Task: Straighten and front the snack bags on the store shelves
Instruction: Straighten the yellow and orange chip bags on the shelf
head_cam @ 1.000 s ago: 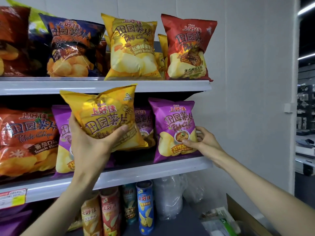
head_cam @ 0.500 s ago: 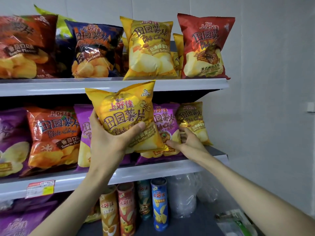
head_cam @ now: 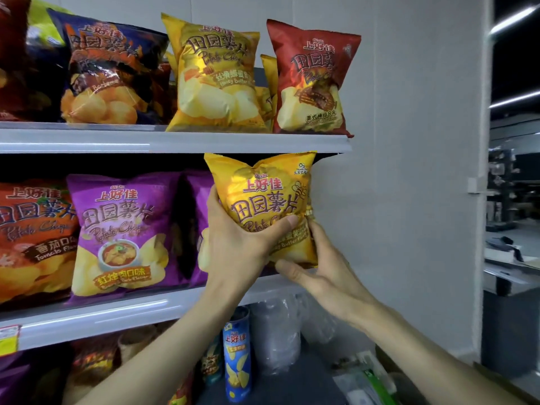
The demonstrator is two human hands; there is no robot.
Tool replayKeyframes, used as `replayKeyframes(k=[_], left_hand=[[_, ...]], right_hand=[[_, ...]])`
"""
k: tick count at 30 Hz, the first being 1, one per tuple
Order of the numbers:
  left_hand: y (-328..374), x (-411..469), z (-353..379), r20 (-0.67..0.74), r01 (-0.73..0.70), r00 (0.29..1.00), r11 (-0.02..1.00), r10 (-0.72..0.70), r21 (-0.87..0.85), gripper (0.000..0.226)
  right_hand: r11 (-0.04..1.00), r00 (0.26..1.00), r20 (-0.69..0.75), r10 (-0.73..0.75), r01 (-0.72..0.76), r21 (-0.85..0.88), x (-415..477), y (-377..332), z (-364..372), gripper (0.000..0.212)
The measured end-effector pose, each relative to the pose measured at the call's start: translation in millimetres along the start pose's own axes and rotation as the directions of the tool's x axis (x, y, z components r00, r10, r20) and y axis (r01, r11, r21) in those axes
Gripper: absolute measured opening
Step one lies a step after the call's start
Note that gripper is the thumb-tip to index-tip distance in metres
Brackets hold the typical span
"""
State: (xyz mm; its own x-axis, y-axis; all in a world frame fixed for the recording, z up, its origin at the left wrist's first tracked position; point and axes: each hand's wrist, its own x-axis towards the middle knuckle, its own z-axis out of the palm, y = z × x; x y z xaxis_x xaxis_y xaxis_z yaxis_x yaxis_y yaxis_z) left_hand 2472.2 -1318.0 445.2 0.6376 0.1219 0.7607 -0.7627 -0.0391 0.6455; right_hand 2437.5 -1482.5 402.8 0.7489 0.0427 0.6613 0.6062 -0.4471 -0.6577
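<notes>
Compared with half a second back, the yellow bag (head_cam: 263,200) has been carried right – it was held in front of the purple bags then, and now it is up at the right end of the middle shelf (head_cam: 117,317), next to the wall. The right hand (head_cam: 324,267), which was laid on a purple bag earlier, has been brought over to the yellow one. The purple bag (head_cam: 122,235) that was half covered can now be seen in full.

The yellow bag is gripped by the left hand (head_cam: 233,247), thumb pressed across the front and fingers tucked behind. Its lower right corner is cupped by the right hand, thumb under the bottom edge and fingers curled up the side.

The bag is held upright, front out, puffy and a bit crinkled, with red lettering, a little bee drawing and "Butter" readable low down. Its top seal sits just under the top shelf (head_cam: 175,141) – whether the bottom is actually resting on the shelf can't be told, since it is hidden by the hands.
</notes>
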Motion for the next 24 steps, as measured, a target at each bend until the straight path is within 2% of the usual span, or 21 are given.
replayKeyframes(k=[2,4,6,8,11,16,20,24], left_hand=[[-0.1,1.8,18.9,0.026,-0.029,0.999,0.999,0.029,-0.014,0.109],[-1.6,3.9,32.4,0.09,-0.028,0.996,0.999,0.03,-0.021,0.113],[-6.8,7.3,41.2,0.184,-0.014,0.983,1.0,0.012,0.006,0.117],[-14.1,9.6,44.2,0.25,0.01,0.968,0.998,-0.025,0.061,0.108],[-21.8,8.3,40.4,0.341,0.016,0.937,0.986,-0.073,0.168,0.083],[-34.2,7.7,31.7,0.442,0.059,0.88,0.963,-0.175,0.263,0.073],[-33.3,4.0,31.3,0.517,0.061,0.821,0.936,-0.244,0.346,0.098],[-36.1,0.5,37.8,0.563,0.058,0.766,0.906,-0.309,0.419,0.096]], right_hand=[[0.995,0.988,-0.142,0.067,-0.076,-0.059,9.4,5.5,-11.3,0.082],[0.989,0.976,-0.168,0.14,-0.147,-0.031,19.1,15.4,-26.7,0.071],[0.985,0.971,-0.167,0.169,-0.161,0.06,28.5,32.0,-41.3,0.068],[0.979,0.962,-0.196,0.19,-0.17,0.114,36.3,52.0,-54.3,0.061],[0.969,0.932,-0.267,0.246,-0.233,0.081,47.9,78.3,-68.9,0.052],[0.935,0.916,-0.189,0.355,-0.346,0.081,60.0,100.7,-76.1,0.045],[0.916,0.901,-0.165,0.4,-0.4,0.037,63.2,116.0,-73.2,0.043],[0.892,0.881,-0.175,0.44,-0.452,-0.03,59.0,123.4,-69.9,0.05]])
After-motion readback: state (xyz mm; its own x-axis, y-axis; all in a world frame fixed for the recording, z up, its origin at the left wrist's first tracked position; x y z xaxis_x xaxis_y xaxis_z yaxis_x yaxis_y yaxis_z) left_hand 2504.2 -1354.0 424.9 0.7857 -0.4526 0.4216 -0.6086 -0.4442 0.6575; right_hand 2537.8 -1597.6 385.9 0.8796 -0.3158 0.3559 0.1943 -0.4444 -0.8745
